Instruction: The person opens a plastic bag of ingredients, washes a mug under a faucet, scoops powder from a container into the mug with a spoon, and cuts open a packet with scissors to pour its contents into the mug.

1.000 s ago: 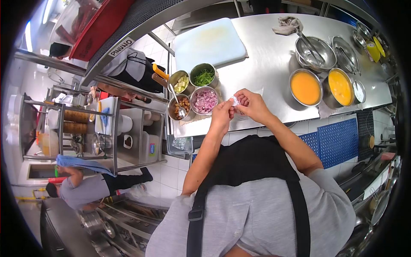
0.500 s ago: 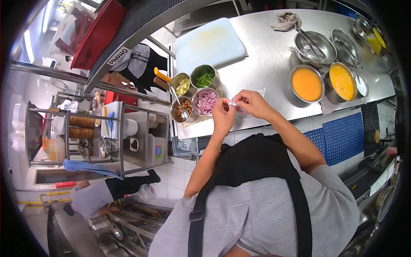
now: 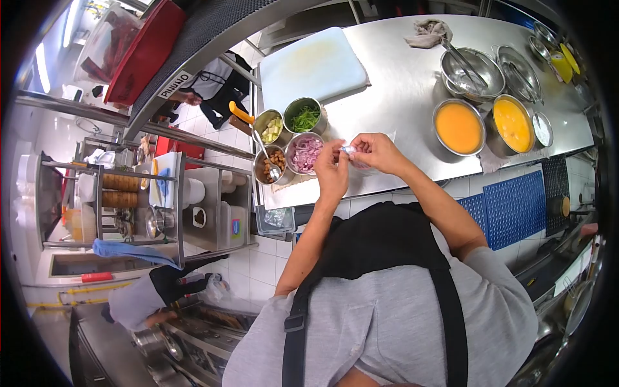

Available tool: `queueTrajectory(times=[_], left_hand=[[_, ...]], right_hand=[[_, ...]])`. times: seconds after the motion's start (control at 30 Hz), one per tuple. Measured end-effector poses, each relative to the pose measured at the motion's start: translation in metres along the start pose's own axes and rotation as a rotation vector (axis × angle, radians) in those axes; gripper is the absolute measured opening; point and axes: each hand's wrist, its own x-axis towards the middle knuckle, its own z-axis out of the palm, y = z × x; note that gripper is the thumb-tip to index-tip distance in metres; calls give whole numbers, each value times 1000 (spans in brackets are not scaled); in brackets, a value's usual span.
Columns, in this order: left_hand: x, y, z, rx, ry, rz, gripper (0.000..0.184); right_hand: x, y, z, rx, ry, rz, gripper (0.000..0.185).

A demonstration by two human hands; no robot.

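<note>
My left hand (image 3: 331,171) and my right hand (image 3: 378,153) meet over the table's near edge, fingers pinched on a small white-and-blue wrapper-like piece (image 3: 348,149). Its exact kind is too small to make out. Clear plastic shows just below my right fingers, partly hidden. Left of my hands stand metal containers: sliced red onion (image 3: 305,153) nearest, chopped green herbs (image 3: 305,119) behind it, pale green diced vegetable (image 3: 273,129), and brown cubes (image 3: 271,164) with a spoon (image 3: 275,171) resting in them.
A white cutting board (image 3: 313,68) lies at the table's back left. To the right stand a bowl of orange liquid (image 3: 459,128), a pot of yellow egg mixture (image 3: 513,125) and a metal bowl with a whisk (image 3: 472,74). Co-workers stand left, one near the stove (image 3: 138,303).
The small piece has turned a little between my fingers, and more of its white side shows. Both hands stay close together. Co-workers at the left have shifted position.
</note>
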Motion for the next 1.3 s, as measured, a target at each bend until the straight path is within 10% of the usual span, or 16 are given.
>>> queueTrajectory(times=[0.27,0.53,0.67,0.73,0.8,1.3], left_hand=[[-1,-11,0,-508,84,-483,12],[-6,-7,-1,156,-124,5,27],[-1,2,-1,155,-73,-89,13],[1,7,-6,303,-73,242,10],[1,4,-5,223,-45,194,10],[1,-10,-19,103,88,-34,19]], right_hand=[[1,-1,-1,120,101,48,14],[-11,-46,-3,478,13,27,22],[-4,-29,-5,74,178,-146,30],[-1,-11,-15,-160,-59,23,18],[-4,-6,-10,-682,119,-387,9],[-5,-15,-33,-226,345,-117,16]])
